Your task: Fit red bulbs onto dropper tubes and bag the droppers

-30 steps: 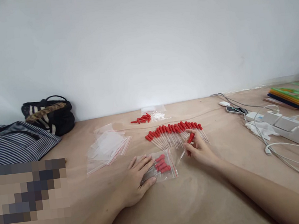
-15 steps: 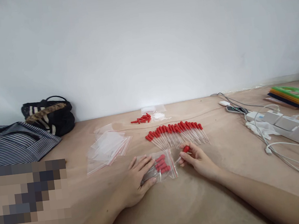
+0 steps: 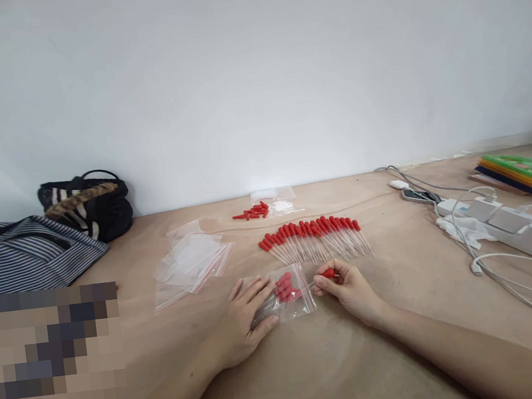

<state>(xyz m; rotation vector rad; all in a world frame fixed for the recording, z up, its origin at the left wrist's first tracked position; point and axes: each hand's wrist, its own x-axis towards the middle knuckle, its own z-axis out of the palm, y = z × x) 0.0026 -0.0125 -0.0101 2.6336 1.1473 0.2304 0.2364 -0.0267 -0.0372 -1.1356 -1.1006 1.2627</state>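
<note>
Fingers spread, my left hand [image 3: 246, 320] lies flat on the closed end of a clear zip bag [image 3: 300, 311], which holds several red-bulbed droppers [image 3: 286, 288]. My right hand [image 3: 348, 289] pinches one dropper by its red bulb [image 3: 328, 274], its clear tube pointing left at the mouth of the bag; whether the tip is inside is hard to tell. Beyond the hands, a row of red-bulbed droppers [image 3: 317, 227] lies side by side, tubes toward me. Loose red bulbs [image 3: 255, 211] form a small pile near the wall.
Flat clear zip bags [image 3: 191, 262] are stacked to the left. A striped bag [image 3: 36, 251] and a black bag [image 3: 108, 208] sit at the far left. On the right are a power strip with white chargers [image 3: 513, 219], cables, a crumpled tissue [image 3: 464, 231] and colored boards [image 3: 526, 170].
My right hand has turned the dropper flatter and brought it slightly left and down, toward the bag's mouth. The bag's open edge has shifted slightly. My left hand has stayed in place.
</note>
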